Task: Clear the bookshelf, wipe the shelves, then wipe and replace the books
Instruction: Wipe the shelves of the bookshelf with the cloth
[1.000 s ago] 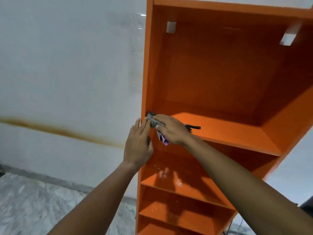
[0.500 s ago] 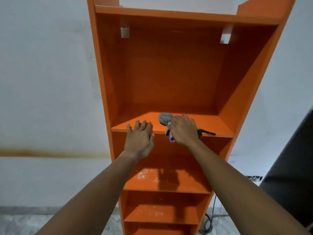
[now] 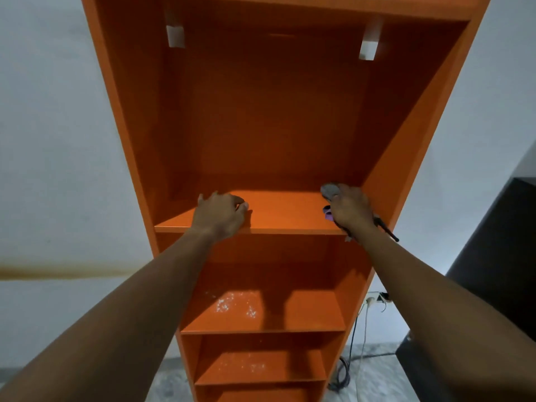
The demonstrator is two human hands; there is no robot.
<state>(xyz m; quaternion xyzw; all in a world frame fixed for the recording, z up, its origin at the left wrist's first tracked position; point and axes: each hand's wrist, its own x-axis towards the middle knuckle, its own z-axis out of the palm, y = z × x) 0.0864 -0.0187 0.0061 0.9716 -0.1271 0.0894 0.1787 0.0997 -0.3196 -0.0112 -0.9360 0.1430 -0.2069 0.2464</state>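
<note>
An orange bookshelf (image 3: pixel 412 117) stands against a white wall, and no books are on the shelves I can see. My right hand (image 3: pixel 352 208) presses a grey and purple cloth (image 3: pixel 329 190) onto the upper shelf board (image 3: pixel 284 213) at its right end, near the side panel. My left hand (image 3: pixel 220 213) rests on the same board's front edge towards the left, fingers curled over it. A thin dark strap (image 3: pixel 387 229) trails past my right wrist. White specks lie on the shelf below (image 3: pixel 235 306).
A white wall (image 3: pixel 58 140) with a brown stain line (image 3: pixel 58 274) is to the left. A dark piece of furniture (image 3: pixel 493 271) stands at the right. A wall socket with cables (image 3: pixel 374 300) sits behind the shelf's lower right, above the marble floor.
My right hand has slid the cloth from the middle of the upper shelf to its right end. My left hand has shifted onto the board's front edge. The view has moved closer.
</note>
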